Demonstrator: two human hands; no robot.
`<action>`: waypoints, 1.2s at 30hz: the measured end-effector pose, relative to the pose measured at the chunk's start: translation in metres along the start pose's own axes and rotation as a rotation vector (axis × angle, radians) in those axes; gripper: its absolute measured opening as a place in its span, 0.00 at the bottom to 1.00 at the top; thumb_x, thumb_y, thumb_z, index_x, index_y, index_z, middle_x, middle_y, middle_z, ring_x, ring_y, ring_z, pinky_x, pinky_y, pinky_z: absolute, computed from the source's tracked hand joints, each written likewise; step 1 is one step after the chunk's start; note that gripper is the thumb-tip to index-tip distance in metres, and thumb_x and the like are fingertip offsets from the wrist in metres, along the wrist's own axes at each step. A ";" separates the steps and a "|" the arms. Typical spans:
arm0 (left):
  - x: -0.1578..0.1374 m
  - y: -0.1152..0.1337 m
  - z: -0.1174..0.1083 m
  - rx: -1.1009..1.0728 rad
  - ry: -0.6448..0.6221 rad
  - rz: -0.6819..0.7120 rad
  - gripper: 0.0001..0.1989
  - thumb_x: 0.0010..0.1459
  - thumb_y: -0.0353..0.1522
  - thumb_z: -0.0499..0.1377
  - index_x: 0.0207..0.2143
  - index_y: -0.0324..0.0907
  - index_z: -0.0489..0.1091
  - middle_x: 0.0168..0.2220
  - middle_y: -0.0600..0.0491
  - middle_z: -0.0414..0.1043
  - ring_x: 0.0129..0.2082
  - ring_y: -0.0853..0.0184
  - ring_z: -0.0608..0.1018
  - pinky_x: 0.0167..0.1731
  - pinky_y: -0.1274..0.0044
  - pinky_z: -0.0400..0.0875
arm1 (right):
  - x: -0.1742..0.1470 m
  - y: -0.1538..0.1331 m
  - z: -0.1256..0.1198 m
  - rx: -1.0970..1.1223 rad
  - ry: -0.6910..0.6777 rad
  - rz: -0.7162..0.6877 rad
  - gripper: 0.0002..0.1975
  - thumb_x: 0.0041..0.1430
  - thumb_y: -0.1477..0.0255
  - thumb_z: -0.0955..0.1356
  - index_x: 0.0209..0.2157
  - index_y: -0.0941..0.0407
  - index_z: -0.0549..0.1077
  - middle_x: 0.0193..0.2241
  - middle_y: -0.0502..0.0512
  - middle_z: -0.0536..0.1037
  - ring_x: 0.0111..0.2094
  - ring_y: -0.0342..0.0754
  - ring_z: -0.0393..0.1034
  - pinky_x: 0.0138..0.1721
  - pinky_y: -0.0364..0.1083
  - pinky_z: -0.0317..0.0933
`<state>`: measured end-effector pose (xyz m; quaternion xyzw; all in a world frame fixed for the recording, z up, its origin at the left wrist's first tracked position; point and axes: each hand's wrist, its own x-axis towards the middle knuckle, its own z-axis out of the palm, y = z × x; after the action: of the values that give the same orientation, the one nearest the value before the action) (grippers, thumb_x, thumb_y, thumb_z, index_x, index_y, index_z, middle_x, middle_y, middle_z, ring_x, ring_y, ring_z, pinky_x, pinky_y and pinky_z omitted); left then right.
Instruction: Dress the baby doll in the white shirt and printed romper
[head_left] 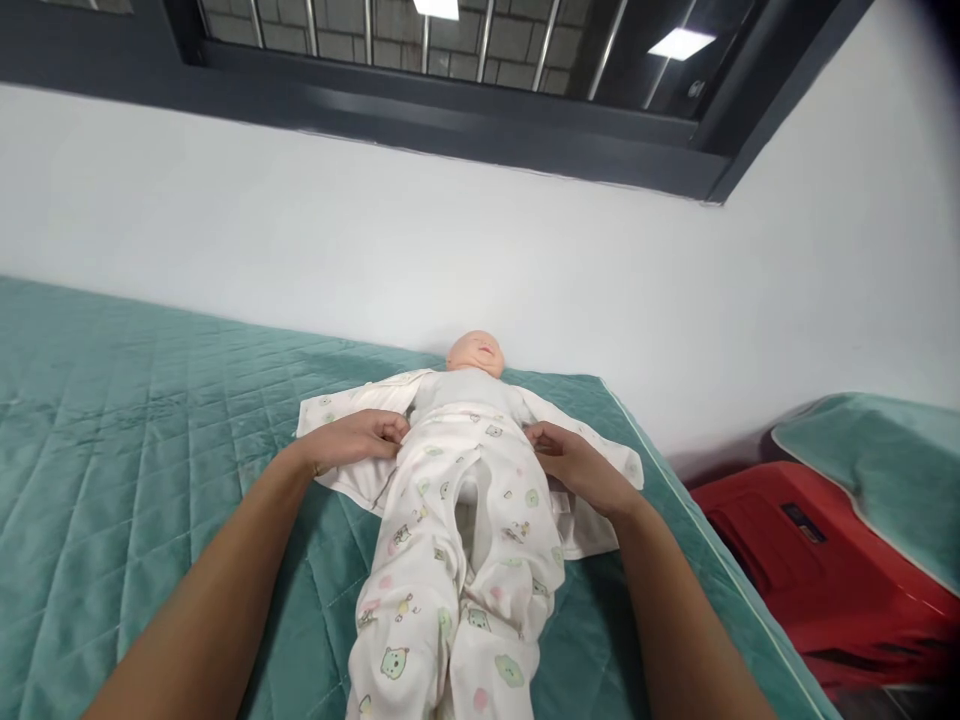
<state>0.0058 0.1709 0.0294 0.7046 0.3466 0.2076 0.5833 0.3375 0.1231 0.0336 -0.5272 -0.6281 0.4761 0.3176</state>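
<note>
A baby doll (477, 352) lies on its back, head toward the wall, its body covered by clothing. Patterned white baby pants (517, 500) cover its legs and reach up to its waist, with an open split at the crotch. Under the doll a white baby jacket (600, 445) is spread, its sleeves out to both sides. At the left edge of the waistband, my left hand (366, 438) has its fingers curled in against the pants. My right hand (574, 462) grips the opposite edge, fingers bent; its fingertips are partly hidden.
A green quilted cover (187, 430) lies beneath the doll, its piped edge running down the right side. Beyond that edge stands a red plastic object (810, 560), partly under another green cloth (885, 480). A white wall (360, 230) with a barred window rises behind.
</note>
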 end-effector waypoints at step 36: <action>0.018 0.006 0.024 0.080 0.293 -0.052 0.15 0.44 0.34 0.58 0.35 0.39 0.77 0.35 0.47 0.80 0.37 0.55 0.77 0.36 0.72 0.69 | 0.017 0.015 0.022 0.227 0.110 -0.039 0.16 0.48 0.75 0.67 0.41 0.56 0.77 0.37 0.54 0.81 0.39 0.52 0.74 0.40 0.48 0.66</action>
<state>0.0356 0.1677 0.0273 0.6803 0.4542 0.2792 0.5029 0.3189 0.1337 0.0101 -0.5008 -0.5619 0.5084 0.4183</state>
